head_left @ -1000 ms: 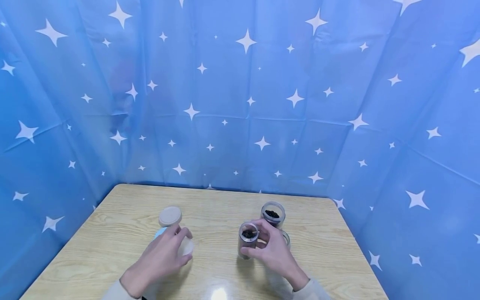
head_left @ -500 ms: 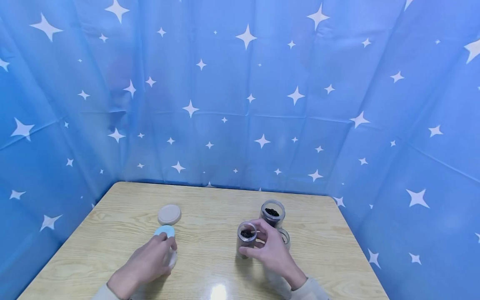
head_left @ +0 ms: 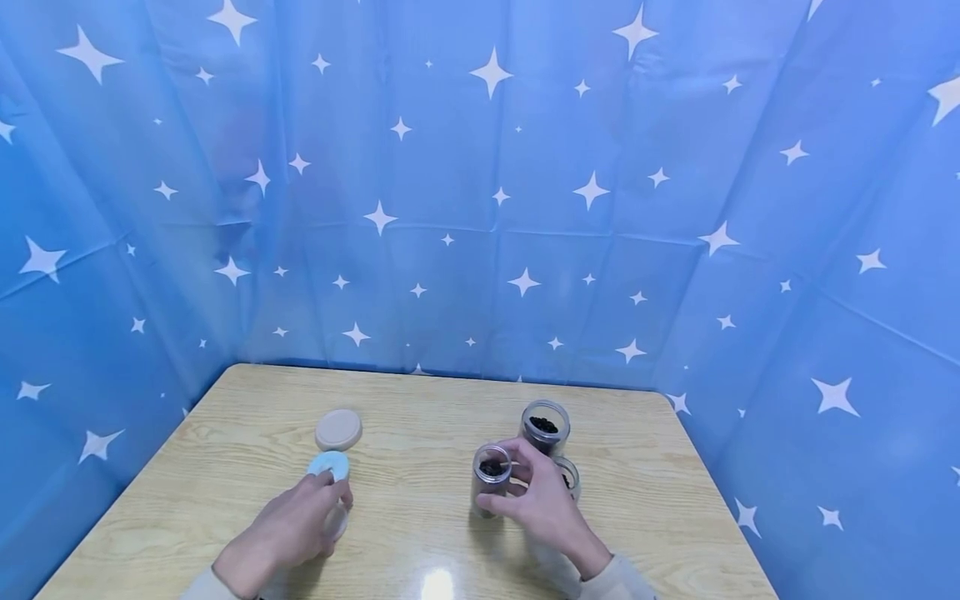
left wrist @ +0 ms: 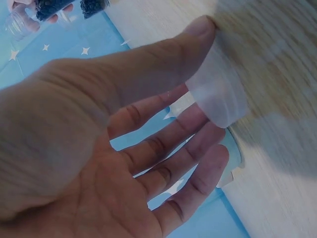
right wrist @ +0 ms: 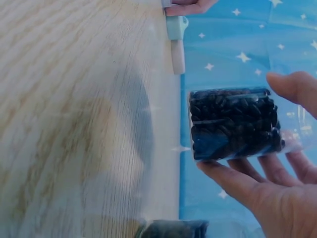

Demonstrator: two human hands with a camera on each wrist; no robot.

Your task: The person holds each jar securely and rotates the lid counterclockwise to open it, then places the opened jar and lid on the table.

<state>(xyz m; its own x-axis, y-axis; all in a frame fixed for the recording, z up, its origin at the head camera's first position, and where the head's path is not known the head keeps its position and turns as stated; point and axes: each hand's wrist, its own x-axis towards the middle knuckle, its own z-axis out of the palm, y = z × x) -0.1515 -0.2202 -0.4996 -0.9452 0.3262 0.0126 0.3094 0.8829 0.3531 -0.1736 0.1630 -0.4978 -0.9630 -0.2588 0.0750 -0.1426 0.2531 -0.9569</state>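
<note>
My left hand pinches a whitish translucent lid between thumb and fingers, low over the left part of the table. Just beyond the fingers lies a light blue lid-like disc, partly covered by them. My right hand grips an uncapped clear jar upright, thumb on one side and fingers on the other. Dark seeds fill much of this jar in the right wrist view, where its base appears raised off the table.
A beige round lid lies behind the blue one. A wider open jar of dark contents stands behind my right hand. Another open jar is half hidden by that hand. A starred blue curtain surrounds the wooden table.
My left hand has moved left and toward me with the whitish lid, uncovering more of the blue disc. The right hand and its jar stay nearly still.
</note>
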